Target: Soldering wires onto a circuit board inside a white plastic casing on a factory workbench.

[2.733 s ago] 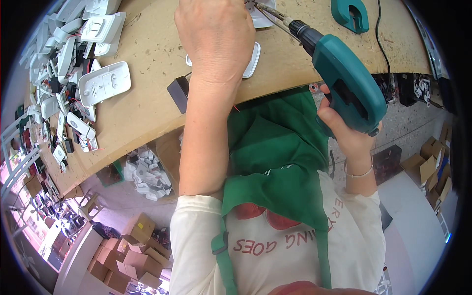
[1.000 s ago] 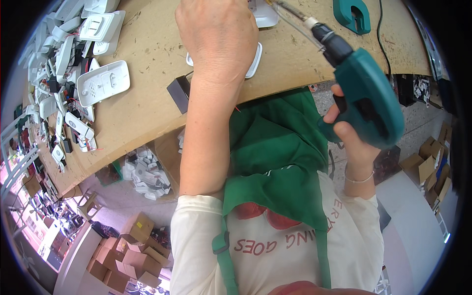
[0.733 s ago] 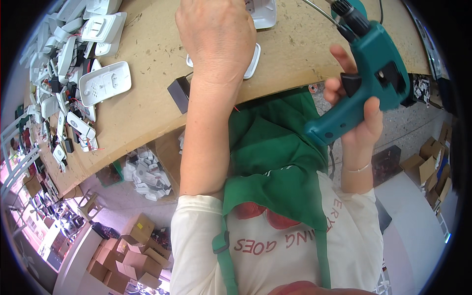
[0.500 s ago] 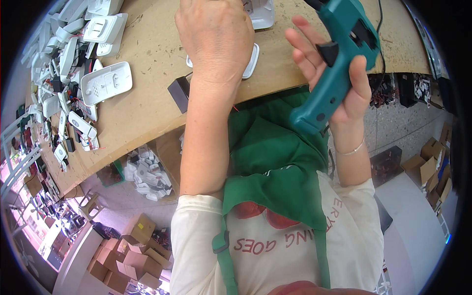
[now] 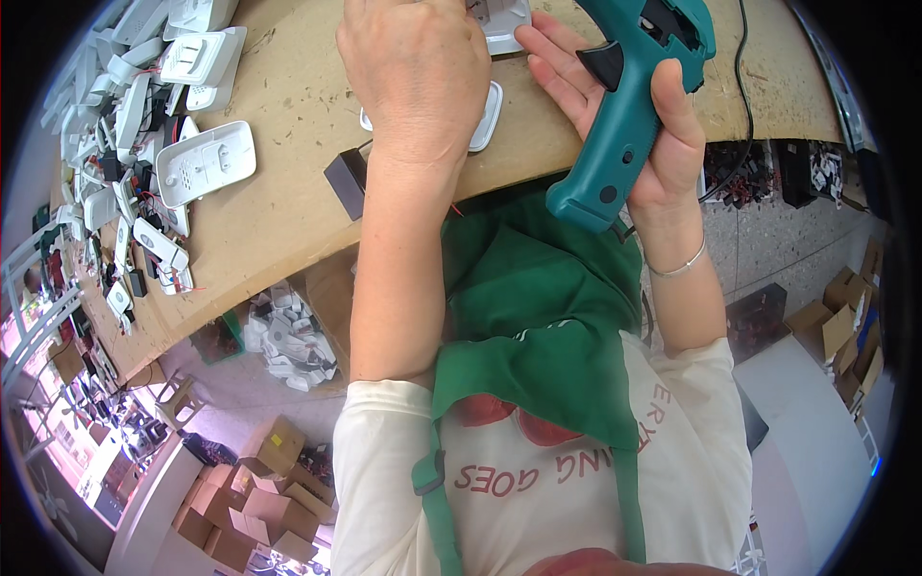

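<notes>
My right hand (image 5: 663, 144) holds a teal glue gun (image 5: 605, 144) by its handle, thumb on one side. Its other fingers stretch past the black trigger, and their tips reach the edge of a white plastic housing (image 5: 507, 38) at the top of the view. My left hand (image 5: 418, 77) is closed beside that housing, back of the hand up; its fingertips and whatever they grip are hidden. Partly under the left hand lies a white plastic cover (image 5: 488, 117). A black box-shaped part (image 5: 346, 184) sits by the left forearm, near the table's edge.
An open white shell (image 5: 206, 163) lies on the wooden table (image 5: 288, 206), by a heap of white housings and wired parts (image 5: 125, 144) at the left. A black cable (image 5: 744, 106) runs down the right. Below stand a bag of white parts (image 5: 288, 336) and cardboard boxes (image 5: 274, 509).
My right hand and the glue gun have moved up and left, bringing the fingertips to the white housing. The left hand has shifted only slightly left.
</notes>
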A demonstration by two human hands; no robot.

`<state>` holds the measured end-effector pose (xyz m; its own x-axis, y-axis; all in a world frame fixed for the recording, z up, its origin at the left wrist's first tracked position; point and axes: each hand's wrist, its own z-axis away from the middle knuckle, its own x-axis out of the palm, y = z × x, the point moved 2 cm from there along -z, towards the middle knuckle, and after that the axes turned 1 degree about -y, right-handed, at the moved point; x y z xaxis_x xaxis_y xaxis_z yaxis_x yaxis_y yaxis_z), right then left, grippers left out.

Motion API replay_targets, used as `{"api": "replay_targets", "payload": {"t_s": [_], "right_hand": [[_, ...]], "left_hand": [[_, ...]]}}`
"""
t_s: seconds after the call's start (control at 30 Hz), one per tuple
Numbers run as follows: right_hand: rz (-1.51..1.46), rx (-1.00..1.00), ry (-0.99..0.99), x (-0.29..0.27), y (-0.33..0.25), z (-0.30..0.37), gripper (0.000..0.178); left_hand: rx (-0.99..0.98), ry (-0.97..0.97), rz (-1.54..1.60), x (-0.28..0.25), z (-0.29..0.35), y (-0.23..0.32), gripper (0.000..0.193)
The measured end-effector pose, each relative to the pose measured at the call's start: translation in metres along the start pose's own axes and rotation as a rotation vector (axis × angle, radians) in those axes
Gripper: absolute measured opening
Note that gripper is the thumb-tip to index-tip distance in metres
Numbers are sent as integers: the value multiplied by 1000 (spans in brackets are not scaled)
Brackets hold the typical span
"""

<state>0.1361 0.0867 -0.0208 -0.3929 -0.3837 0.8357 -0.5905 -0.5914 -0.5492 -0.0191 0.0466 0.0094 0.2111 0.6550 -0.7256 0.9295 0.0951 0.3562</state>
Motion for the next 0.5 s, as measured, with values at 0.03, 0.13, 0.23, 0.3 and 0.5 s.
{"api": "replay_targets", "payload": {"t_s": [0.03,0.13,0.23,0.3,0.5], "right_hand": [[9,-5,-2,0,-1,0,86],[-688,-24,-793,-53,23,-29,81],[-9,14,136,5,0,4,80],[-46,8,85,-9,2,3,80],[-511,71,77,-1,6,1,77]], "left_hand": [[1,-1,4,1,0,1,8],[2,-3,41,6,-1,4,7],[23,33,26,4,2,-4,7],[-3,23,34,4,2,-2,7],[-20,-28,-20,-1,0,-2,8]]}}
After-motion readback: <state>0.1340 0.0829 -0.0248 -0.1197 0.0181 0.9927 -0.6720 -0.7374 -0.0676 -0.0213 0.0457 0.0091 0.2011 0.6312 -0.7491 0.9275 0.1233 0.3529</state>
